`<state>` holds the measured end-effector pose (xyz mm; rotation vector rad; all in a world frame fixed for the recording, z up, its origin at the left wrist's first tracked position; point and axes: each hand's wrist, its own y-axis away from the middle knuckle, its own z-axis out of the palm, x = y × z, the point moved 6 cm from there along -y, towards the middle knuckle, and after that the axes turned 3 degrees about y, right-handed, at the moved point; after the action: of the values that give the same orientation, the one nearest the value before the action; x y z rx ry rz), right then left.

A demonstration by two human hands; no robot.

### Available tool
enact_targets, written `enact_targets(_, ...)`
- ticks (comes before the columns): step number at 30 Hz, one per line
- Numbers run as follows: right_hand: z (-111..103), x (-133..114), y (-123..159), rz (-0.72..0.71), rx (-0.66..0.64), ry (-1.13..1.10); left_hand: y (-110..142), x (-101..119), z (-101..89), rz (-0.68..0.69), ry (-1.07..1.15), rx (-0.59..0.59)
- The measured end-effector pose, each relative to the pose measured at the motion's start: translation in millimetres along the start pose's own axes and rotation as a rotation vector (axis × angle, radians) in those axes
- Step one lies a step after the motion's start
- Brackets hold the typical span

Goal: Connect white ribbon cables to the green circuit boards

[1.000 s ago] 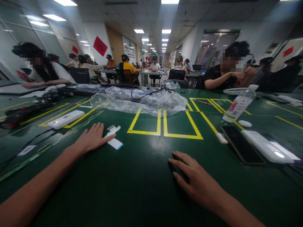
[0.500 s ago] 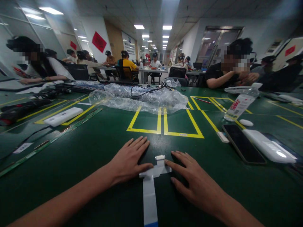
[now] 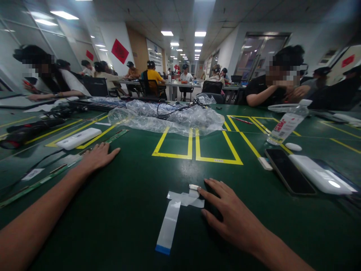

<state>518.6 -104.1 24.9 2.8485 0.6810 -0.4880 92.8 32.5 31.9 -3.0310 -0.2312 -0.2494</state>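
Note:
In front of me on the green table lies a white flat ribbon cable (image 3: 168, 222) with a blue end and a small silver connector at its far end. My right hand (image 3: 229, 210) rests beside it, fingers spread, the index fingertip at the connector. To the left, a long thin green circuit board strip (image 3: 36, 186) runs diagonally across the table. My left hand (image 3: 97, 157) is over the strip's middle part, thumb stretched out to the side; its other fingertips lie on or just past the strip and are partly hard to see.
Clear plastic wrap (image 3: 175, 120) with black cables lies across the back. A white power bank (image 3: 79, 138) sits beyond the strip. On the right are a phone (image 3: 289, 171), another white device (image 3: 318, 175) and a bottle (image 3: 287, 124). Other people sit around.
My left hand has left the ribbon cable and moved left and away to the circuit board strip. The cable's blue end has swung left. My right hand has barely moved.

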Motion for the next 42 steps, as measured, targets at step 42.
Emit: enact_targets(42, -1.7, -3.1, -0.4, -0.151, -0.069, 0.004, 136.3, 218.0, 36.0, 1.005, 0.44, -0.075)
